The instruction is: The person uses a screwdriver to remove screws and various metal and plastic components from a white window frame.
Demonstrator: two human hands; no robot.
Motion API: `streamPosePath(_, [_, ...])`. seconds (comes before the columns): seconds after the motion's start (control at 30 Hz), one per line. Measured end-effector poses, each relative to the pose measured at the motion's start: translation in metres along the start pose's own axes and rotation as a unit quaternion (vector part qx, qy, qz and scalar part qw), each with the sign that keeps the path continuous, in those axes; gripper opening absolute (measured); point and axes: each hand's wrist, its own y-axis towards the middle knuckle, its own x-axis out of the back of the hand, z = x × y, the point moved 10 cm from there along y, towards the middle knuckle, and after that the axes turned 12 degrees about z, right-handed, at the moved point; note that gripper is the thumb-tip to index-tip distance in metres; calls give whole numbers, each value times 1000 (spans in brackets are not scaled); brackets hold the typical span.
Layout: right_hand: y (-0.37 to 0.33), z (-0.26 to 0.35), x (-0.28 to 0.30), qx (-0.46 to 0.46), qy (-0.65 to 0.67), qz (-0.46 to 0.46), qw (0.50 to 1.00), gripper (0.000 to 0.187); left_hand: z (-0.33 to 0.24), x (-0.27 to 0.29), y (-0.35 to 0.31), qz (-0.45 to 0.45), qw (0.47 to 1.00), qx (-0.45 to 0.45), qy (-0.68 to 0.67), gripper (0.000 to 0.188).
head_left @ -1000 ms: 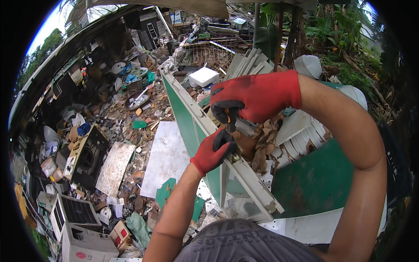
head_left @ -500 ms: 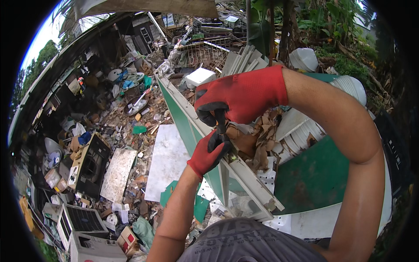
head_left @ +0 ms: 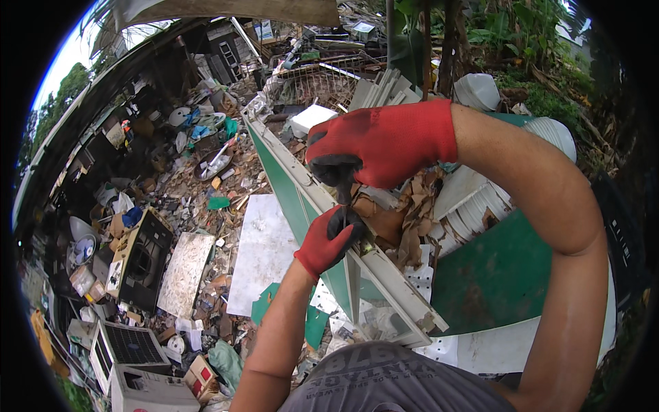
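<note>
A long panel (head_left: pixel 278 185), green with a pale frame, stands on edge before me and runs from far left to near right. My gloved right hand (head_left: pixel 381 146) is closed around the dark handle of a screwdriver (head_left: pixel 345 195) held upright above the panel's frame. The thin shaft points down to my left hand (head_left: pixel 328 240), in a red and black glove. Its thumb and fingers close around the lower shaft, against the pale frame (head_left: pixel 384 275). The screwdriver's tip and whatever it touches are hidden by the left fingers.
Torn brown cardboard (head_left: pixel 415 213) and a stack of white round tubs (head_left: pixel 473 213) lie right of the panel, near a green sheet (head_left: pixel 494 275). Left are a white board (head_left: pixel 261 254), a dirty board (head_left: pixel 185 271), an appliance casing (head_left: pixel 144 257) and scattered scrap.
My right hand has shifted slightly and turned on the handle, and more of the thin shaft shows above the left fingers. The left hand and the panel stay in place.
</note>
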Motion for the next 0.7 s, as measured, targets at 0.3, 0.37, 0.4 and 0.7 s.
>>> streamPosePath(0.3, [-53, -12, 36, -76, 69, -129, 986, 29, -17, -6, 2, 25, 997, -10, -76, 34])
streamPosePath(0.37, [-86, -15, 52, -40, 187, -231, 954, 36, -23, -3, 0, 27, 998, -16, -49, 36])
streamPosePath(0.4, [-106, -20, 54, -22, 254, -302, 919, 39, -24, 1, -3, 24, 999, -22, -34, 38])
streamPosePath(0.7, [-277, -30, -34, 87, 349, -633, 686, 29, -36, -6, 2, 43, 998, -52, -3, 36])
